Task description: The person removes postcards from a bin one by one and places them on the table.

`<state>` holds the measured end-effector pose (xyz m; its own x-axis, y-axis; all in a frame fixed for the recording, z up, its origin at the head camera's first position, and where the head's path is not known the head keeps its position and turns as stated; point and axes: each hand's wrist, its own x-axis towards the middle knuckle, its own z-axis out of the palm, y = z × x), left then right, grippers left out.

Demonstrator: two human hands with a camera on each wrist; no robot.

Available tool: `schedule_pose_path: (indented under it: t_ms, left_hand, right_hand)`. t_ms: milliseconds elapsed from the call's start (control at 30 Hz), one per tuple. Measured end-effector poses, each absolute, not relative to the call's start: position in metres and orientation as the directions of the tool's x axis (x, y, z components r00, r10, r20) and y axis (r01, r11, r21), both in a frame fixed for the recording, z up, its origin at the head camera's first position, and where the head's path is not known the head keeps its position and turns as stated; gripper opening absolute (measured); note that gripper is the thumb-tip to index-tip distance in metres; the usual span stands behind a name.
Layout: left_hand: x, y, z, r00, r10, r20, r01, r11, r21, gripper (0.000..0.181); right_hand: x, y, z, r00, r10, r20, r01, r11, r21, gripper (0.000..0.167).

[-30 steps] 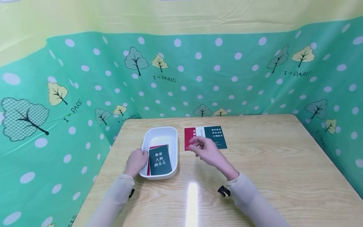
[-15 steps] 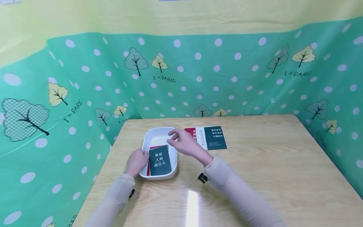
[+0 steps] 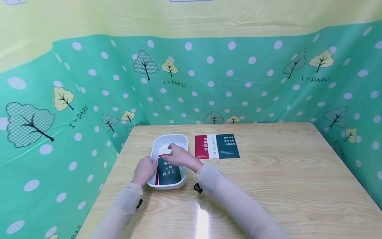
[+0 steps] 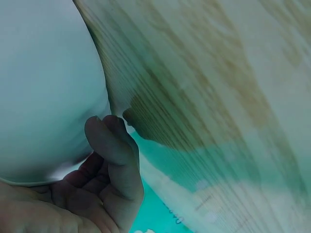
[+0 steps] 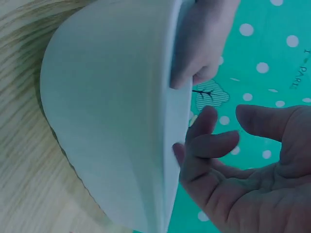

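My left hand (image 3: 144, 170) grips the left rim of the white plastic tub (image 3: 184, 176), thumb over the edge and fingers bent against the outer wall. My right hand (image 3: 179, 156) is over the tub, thumb and fingers loosely curved with a moderate gap between them, holding nothing; I cannot tell whether a fingertip touches anything below.

The tub sits on the wooden table (image 3: 268, 182), near its left edge, towards the far left corner. Inside, a dark green card (image 3: 169, 177) with white Chinese lettering lies face up over something red (image 3: 156, 179), which shows along its left and far sides.

Near the middle of the table's far edge lie a red card (image 3: 201, 152), a white card (image 3: 213, 146) and a second green card (image 3: 228, 146), side by side.
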<state>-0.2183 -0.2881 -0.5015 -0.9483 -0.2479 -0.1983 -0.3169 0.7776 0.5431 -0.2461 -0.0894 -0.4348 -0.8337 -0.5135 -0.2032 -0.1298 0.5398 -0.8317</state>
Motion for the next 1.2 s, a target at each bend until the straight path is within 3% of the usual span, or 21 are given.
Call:
schedule_pose_path:
  t_ms: [200,433,533,800,1200]
  left_hand:
    - [-0.218,-0.285,-0.501,-0.950,-0.240,-0.201,-0.312,0.774,0.550,0.031]
    - [-0.217,-0.286,-0.503,-0.941,-0.249,-0.228,-0.336,0.767,0.547,0.031]
    - [-0.218,-0.287,-0.503,-0.944,-0.251,-0.214,-0.328,0.773,0.543,0.031]
    - [-0.216,-0.286,-0.502,-0.950,-0.244,-0.195,-0.312,0.776,0.548,0.030]
    - [-0.217,-0.286,-0.500,-0.945,-0.250,-0.209,-0.325,0.772,0.547,0.031]
  right_hand:
    - [-0.245,-0.094,-0.445,-0.819,-0.468,-0.332,-0.062,0.647,-0.760,0.068]
    - [-0.237,-0.102,-0.451,-0.815,-0.404,-0.415,0.092,0.617,-0.781,0.095]
    - [-0.237,-0.106,-0.456,-0.830,-0.350,-0.434,0.142,0.620,-0.771,0.097]
    - [-0.239,-0.119,-0.465,-0.847,-0.284,-0.450,0.068,0.780,-0.622,0.098]
    - [-0.241,-0.132,-0.478,-0.859,-0.243,-0.451,0.050,0.837,-0.545,0.105]
